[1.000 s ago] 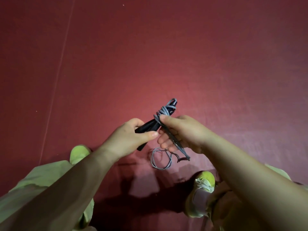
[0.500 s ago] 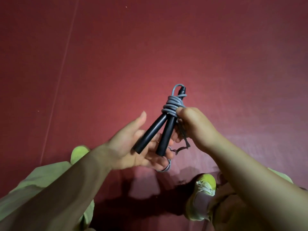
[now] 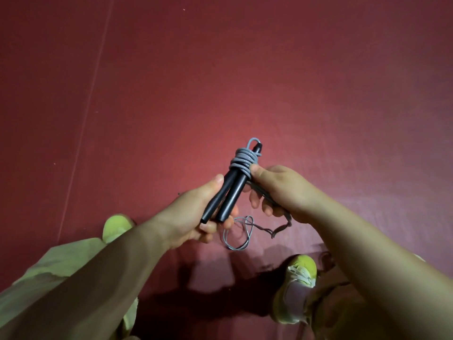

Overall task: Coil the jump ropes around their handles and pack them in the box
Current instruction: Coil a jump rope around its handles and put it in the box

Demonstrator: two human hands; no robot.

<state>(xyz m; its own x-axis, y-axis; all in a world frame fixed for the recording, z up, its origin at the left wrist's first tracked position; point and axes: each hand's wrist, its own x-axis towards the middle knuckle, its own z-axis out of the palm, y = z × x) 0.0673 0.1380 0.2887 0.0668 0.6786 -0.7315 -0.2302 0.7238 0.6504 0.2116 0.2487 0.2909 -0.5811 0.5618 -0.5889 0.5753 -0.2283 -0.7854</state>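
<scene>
At the centre of the frame the left hand [image 3: 193, 217] grips the lower ends of the two black handles [image 3: 226, 190], held side by side and pointing up toward the upper right, while the right hand [image 3: 277, 190] pinches the grey rope [image 3: 242, 160] just below the turns already wound round the handles' upper ends. A slack tail [image 3: 239, 233] hangs in loops beneath both hands, over the red floor [image 3: 245, 69]. The winding looks about half done, and to do it well the left hand should keep the handles pressed parallel so they do not splay (they already part slightly at the bottom). The right hand, I judge, should lay each new turn snug beside the one before, working downward under steady tension. No box is in view, so packing waits.
</scene>
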